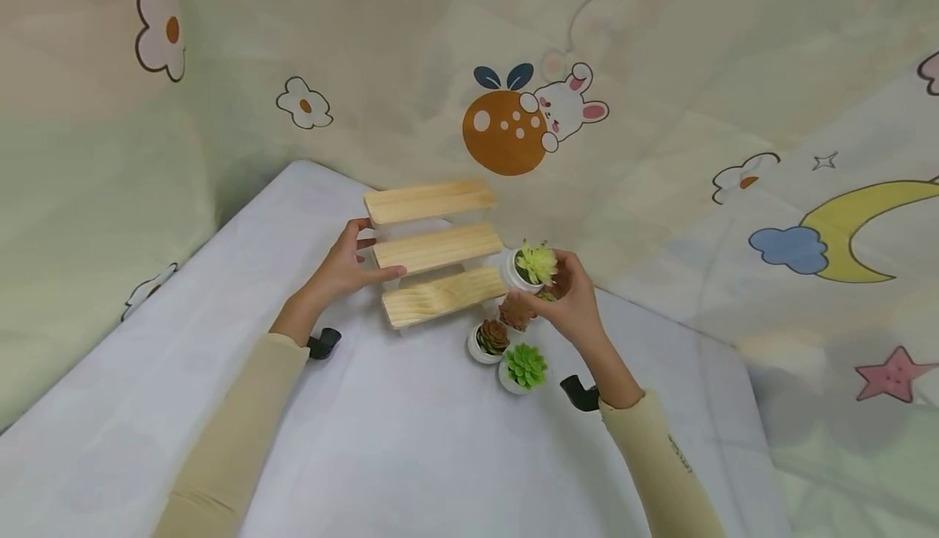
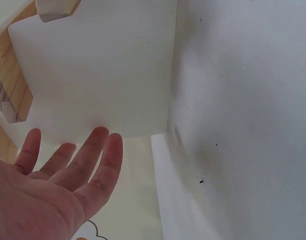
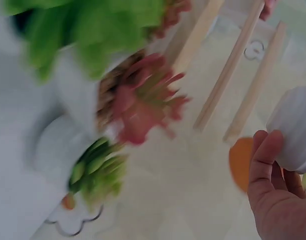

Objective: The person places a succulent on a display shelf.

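Note:
A small three-tier shelf with pale wooden planks [image 1: 438, 249] and a white side panel [image 2: 103, 75] stands on the white table. At its left end my left hand [image 1: 343, 265] rests with fingers fairly straight, fingertips at the side panel, thumb by the middle plank. My right hand [image 1: 575, 302] grips the white pot of a yellow-green artificial succulent [image 1: 535, 263], held up by the shelf's right end. Below it are a reddish succulent [image 1: 516, 314], partly hidden, a dark red-brown one [image 1: 492, 337] and a bright green one [image 1: 526, 366] in white pots.
Another green succulent [image 3: 95, 170] shows in the right wrist view, beside the reddish one. A printed cloth backdrop [image 1: 645, 196] rises behind the table [image 1: 411, 440]. Black wrist mounts [image 1: 324, 343] sit on both sleeves.

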{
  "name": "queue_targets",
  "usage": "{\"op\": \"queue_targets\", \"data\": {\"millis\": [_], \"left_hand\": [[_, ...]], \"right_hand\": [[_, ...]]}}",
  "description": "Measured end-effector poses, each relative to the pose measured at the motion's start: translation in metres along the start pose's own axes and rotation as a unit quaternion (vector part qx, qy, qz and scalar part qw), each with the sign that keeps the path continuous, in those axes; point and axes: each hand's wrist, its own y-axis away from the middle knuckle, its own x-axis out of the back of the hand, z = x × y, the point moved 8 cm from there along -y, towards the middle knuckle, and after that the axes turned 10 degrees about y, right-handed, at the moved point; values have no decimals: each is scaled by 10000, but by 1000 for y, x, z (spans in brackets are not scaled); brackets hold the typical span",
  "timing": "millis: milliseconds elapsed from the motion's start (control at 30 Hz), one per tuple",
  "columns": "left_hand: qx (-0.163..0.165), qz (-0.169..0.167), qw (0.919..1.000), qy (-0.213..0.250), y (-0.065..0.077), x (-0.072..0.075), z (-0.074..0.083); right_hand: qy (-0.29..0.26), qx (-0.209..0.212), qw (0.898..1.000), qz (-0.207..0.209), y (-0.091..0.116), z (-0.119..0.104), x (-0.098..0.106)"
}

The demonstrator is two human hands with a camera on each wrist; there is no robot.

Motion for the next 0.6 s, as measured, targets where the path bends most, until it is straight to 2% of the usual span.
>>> {"op": "queue_targets", "data": {"millis": [100,167,300,433,600], "left_hand": [[48,-20,10000,16,2,2,-1],[65,-56,10000,33,3,1,-2],[-46,-41,10000,11,2,-1,-3],[-55,69,9999,-100,-1,-2,-2],[-23,120,9998,-129,1,0,0]], "right_hand": [[-158,38,9998,-124,-17,-17,-19],[-197,34,9996,-208,-25,-36,-30],[-185,173,9991,-327,-45,-61,-53],[-137,368,9986,-366,-71,-65,-76],[36,593,9978,-284,-91,-82,-99]]}}
